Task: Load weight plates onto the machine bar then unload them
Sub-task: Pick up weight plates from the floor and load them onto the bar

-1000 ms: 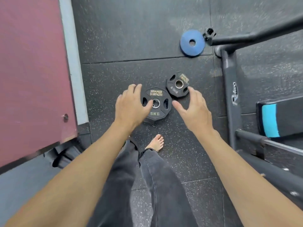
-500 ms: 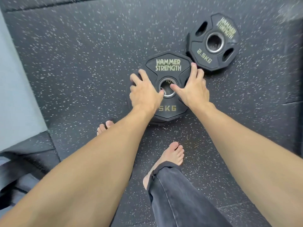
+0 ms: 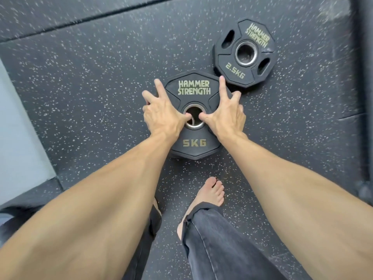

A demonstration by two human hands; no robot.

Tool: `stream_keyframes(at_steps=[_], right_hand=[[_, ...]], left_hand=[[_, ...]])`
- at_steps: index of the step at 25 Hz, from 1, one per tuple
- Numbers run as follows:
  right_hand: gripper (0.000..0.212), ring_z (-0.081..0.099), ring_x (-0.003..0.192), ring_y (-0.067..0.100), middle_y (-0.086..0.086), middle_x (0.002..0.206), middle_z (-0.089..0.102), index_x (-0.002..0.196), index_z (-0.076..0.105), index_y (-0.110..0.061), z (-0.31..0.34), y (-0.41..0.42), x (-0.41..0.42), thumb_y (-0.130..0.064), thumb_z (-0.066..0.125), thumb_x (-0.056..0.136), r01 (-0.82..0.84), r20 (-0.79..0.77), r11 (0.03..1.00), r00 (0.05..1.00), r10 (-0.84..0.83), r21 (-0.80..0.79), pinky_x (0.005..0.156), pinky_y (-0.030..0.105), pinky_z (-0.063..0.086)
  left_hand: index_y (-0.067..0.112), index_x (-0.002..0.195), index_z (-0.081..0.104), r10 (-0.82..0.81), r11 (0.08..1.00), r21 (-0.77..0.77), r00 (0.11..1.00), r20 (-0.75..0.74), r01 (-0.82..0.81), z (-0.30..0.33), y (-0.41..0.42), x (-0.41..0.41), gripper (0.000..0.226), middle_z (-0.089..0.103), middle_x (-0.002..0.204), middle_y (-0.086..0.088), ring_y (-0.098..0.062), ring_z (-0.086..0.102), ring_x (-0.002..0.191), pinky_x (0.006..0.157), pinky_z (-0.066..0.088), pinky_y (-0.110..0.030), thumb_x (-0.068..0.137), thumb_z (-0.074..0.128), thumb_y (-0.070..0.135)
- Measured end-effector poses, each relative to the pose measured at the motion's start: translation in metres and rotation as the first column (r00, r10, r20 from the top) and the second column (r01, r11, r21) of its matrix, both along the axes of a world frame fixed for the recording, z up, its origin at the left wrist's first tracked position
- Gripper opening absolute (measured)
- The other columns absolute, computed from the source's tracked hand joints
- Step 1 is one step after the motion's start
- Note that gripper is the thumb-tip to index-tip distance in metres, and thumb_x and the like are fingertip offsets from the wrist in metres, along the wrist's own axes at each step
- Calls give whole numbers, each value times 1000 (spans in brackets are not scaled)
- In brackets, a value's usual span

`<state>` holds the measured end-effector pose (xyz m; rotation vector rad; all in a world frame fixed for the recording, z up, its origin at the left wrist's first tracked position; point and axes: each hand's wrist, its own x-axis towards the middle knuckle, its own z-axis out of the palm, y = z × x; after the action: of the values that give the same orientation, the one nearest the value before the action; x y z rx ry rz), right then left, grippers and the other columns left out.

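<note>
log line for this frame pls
phase: pickup | left hand: gripping 5 kg plate, thumb in hub | right hand: same | 2.5 kg plate: on floor, untouched

Black 5KG plate and 2.5KG plate, gold lettering; dark floor, white specks.

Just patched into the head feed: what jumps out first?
Both hands are on the 5 kg plate lying flat mid-frame: left hand and right hand each have a thumb hooked into its centre hole, fingers spread over the rim. A 2.5 kg plate lies against it at upper right, and a bare foot stands just below.
</note>
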<state>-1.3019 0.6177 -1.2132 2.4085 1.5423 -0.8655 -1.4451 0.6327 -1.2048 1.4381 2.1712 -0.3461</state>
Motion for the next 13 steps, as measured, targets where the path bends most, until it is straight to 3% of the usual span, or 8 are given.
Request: stream_keyframes(at_steps=[5,8,11,13], right_hand=[[117,60,93,32,12,126,45,158,6,-38,125,-6,7,-54,80,69,41,27,990,999,-45,138,79,41,50],[115,59,91,31,10,127,45,158,11,-38,220,9,19,-56,79,67,60,14,964,998,-66,260,77,40,49],[113,54,93,28,7,124,43,157,19,-39,336,30,33,-51,81,63,121,-65,870,993,-102,478,77,38,47],[114,54,93,27,7,118,41,156,23,-38,418,43,42,-48,83,60,147,-104,768,989,-105,623,80,38,51]], left_hand=[[17,137,34,-62,995,83,998,24,60,128,10,3,107,40,126,-16,-41,65,90,67,41,-38,54,88,59],[19,135,36,-99,980,176,994,47,89,226,29,12,105,42,127,-16,-41,66,91,69,44,-39,54,87,62],[22,144,32,-154,936,329,987,55,127,347,57,19,110,50,126,-17,-42,64,99,82,50,-45,57,85,63],[22,145,31,-230,870,464,970,76,169,426,73,19,110,57,115,-16,-41,64,96,80,49,-45,57,80,67]])
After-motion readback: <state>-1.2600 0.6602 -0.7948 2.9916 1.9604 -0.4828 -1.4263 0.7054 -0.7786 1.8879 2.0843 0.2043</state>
